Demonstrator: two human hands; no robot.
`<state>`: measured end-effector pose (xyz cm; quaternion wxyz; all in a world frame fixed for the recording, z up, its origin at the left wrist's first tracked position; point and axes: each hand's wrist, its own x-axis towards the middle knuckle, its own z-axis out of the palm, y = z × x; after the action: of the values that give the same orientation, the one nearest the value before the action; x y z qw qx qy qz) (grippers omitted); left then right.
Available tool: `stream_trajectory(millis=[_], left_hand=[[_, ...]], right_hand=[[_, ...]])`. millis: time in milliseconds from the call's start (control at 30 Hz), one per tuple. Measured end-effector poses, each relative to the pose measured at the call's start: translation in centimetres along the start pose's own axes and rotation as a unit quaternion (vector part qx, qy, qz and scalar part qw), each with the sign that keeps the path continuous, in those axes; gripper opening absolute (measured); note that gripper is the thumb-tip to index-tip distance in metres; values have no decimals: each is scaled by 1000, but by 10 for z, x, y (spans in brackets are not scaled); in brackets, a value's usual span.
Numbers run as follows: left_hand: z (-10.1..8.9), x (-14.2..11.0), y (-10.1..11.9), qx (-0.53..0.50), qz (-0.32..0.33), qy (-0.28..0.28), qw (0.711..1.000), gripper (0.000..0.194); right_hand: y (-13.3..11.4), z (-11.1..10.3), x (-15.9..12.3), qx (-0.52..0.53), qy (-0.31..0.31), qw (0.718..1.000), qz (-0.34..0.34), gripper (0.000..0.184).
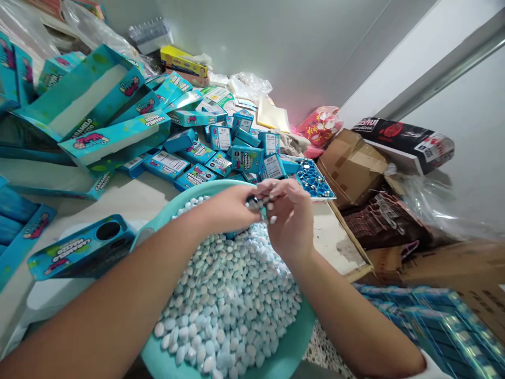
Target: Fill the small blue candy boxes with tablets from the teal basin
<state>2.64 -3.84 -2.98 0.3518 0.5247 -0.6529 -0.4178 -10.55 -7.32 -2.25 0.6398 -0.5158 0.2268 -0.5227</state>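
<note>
A teal tub (158, 216) full of pale blue and white candies (236, 300) stands in front of me. Above it my left hand (235, 206) is closed around a small container with a dark round rim (252, 201), mostly hidden by the fingers. Cupped against that container is my right hand (290, 213), fingers curled, with a few candies between it and the rim. Some of these candies seem to be dropping. A bit of blue shows under my left hand, partly hidden.
Small blue caramel boxes (197, 176) are heaped behind the tub. Larger open display boxes (114, 139) lie at left. A tray of small blue and silver pieces (331, 196) is beyond my right hand. Cardboard boxes (347, 163) and packed blue bundles (437, 326) are at right.
</note>
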Motion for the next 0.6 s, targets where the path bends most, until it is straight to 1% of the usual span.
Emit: stream_trajectory(millis=[100, 233, 300, 367, 500, 533, 600], left_hand=[[-2, -4, 1, 16, 0, 15, 1000, 22], [0, -8, 5, 13, 34, -3, 999, 24], [2, -8, 5, 11, 37, -3, 999, 27], [3, -5, 4, 16, 29, -8, 999, 30], [3, -1, 3, 12, -27, 3, 1000, 40], [3, -2, 4, 9, -30, 3, 1000, 40], [2, -3, 5, 8, -14, -12, 1000, 38]], right_hand=[[1, 0, -2, -8, -23, 1000, -4, 23], [-3, -3, -3, 15, -10, 1000, 1, 21], [-5, -5, -2, 20, -1, 1000, -3, 21], [-6, -7, 0, 14, 8, 1000, -10, 26], [-1, -12, 3, -40, 32, 998, -36, 43], [0, -14, 3, -61, 31, 997, -32, 45], [1, -18, 1, -104, 21, 994, -16, 46]])
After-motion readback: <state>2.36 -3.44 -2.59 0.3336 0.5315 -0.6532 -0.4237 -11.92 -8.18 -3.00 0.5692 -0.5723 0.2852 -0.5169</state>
